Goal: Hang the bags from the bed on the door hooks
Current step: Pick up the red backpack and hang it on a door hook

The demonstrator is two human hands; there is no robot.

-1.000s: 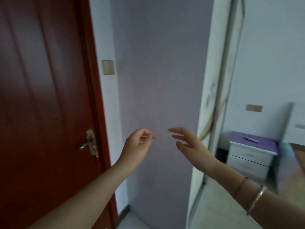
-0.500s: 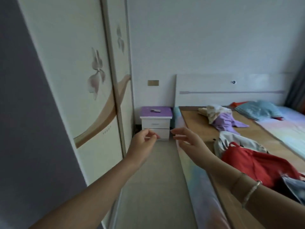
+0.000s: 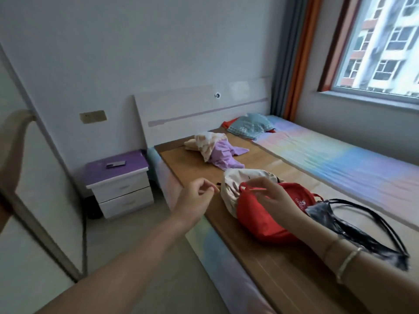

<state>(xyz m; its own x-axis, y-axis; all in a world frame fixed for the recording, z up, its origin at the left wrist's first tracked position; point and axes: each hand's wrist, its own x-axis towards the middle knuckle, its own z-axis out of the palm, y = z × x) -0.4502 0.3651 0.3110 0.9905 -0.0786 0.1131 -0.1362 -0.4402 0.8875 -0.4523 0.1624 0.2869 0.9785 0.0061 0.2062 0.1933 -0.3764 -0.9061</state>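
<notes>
Bedroom view now swung from door to bed (image 3: 283, 264); left hand (image 3: 197, 198) loosely curled, holding nothing, right hand (image 3: 272, 196) fingers relaxed over red bag (image 3: 260, 216), next for hanging.

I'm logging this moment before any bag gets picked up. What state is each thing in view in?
red bag: lying on the bed, not lifted
cream bag: lying beside the red one, partly under it
black bag: flat on the bed, straps loose
nightstand: drawers closed
curtain: drawn aside
left hand: holds nothing, fingers loosely curled
right hand: over the red bag, grip unclear
</notes>
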